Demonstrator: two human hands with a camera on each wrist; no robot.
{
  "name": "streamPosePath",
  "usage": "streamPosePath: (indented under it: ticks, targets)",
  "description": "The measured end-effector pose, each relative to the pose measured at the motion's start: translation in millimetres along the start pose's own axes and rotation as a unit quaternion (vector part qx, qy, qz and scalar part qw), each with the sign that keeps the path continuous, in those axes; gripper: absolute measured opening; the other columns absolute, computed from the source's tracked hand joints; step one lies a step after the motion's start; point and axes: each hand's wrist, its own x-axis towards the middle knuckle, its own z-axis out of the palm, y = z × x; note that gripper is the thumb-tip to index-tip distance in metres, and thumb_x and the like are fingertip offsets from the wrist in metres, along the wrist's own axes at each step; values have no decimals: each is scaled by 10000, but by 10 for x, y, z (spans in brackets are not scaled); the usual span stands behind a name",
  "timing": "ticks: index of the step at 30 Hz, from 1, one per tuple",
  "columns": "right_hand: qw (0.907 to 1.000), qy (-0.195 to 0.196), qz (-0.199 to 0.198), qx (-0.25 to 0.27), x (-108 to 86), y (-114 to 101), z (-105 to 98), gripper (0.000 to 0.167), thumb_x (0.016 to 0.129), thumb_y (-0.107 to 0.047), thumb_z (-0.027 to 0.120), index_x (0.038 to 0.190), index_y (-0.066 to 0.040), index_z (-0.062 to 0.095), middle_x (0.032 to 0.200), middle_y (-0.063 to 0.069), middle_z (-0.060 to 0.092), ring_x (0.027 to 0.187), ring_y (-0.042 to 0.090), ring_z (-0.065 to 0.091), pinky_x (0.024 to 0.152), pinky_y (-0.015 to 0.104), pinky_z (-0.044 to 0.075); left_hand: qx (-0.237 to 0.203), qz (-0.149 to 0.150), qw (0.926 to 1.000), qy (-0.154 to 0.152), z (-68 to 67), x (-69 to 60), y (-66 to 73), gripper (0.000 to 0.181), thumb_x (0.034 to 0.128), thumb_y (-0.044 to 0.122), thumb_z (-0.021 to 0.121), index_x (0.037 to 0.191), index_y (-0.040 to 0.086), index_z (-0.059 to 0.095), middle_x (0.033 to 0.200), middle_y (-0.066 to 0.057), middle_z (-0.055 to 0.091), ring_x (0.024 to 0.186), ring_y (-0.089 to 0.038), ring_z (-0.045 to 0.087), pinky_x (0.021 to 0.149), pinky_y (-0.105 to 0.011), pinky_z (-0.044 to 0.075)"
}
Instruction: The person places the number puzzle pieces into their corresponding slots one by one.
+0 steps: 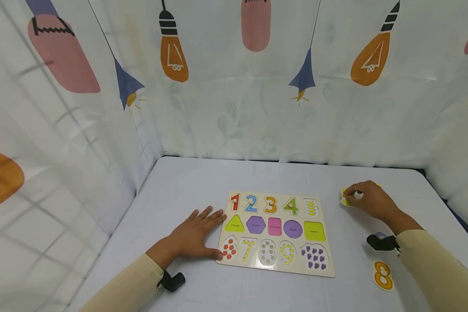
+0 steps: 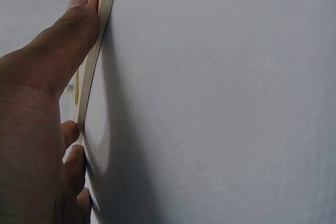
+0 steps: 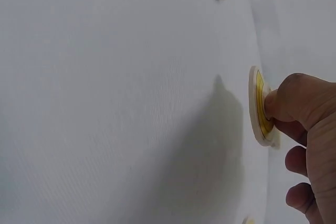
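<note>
A wooden number puzzle board point(image 1: 280, 266) lies on the table, with the numbers 1 to 4 and coloured shapes set in it. My left hand point(image 1: 195, 232) rests at the board's left edge, fingers spread and straight, the thumb touching its lower left corner. In the left wrist view the thumb point(image 2: 63, 40) lies along the board's rim. At the right, my right hand point(image 1: 372, 201) pinches a yellow puzzle piece point(image 3: 259, 106) between thumb and finger. Which number it bears is hidden by the hand. The piece looks close to the tabletop.
An orange number 8 piece point(image 1: 383, 276) lies on the white table point(image 1: 203, 177) near the right forearm. Some picture-filled recesses show in the board's bottom row and top right. A printed curtain point(image 1: 234, 108) hangs behind the table and along its sides.
</note>
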Motion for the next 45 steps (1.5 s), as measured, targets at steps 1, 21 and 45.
streamPosePath:
  ticks: [1,21,45]
  targets:
    - [10000,1,-85,15,-3,-45,1,125,911,-123,767,1026,-78,788,1068,122,721,1106,410,571,918,639,482,9,-1,10000,-2,-2,1,-2,1132,728,911,571,1623,262,328,1674,76,272,1558,-281,150,1235,-559,143]
    - [9962,-311,-813,-39,24,-748,273,106,888,-152,801,976,-210,813,1000,-73,700,1022,245,568,853,470,526,5,-80,10000,-46,-11,4,-4,1127,728,898,586,1623,263,329,1672,80,277,1558,-278,149,1234,-562,146]
    - [9976,-558,-401,59,121,-820,558,80,908,-165,781,950,-226,813,1102,-9,710,1096,277,569,962,535,514,-100,-24,9999,17,-34,-12,29,1109,737,872,615,1616,250,350,1668,64,291,1555,-293,160,1233,-567,141]
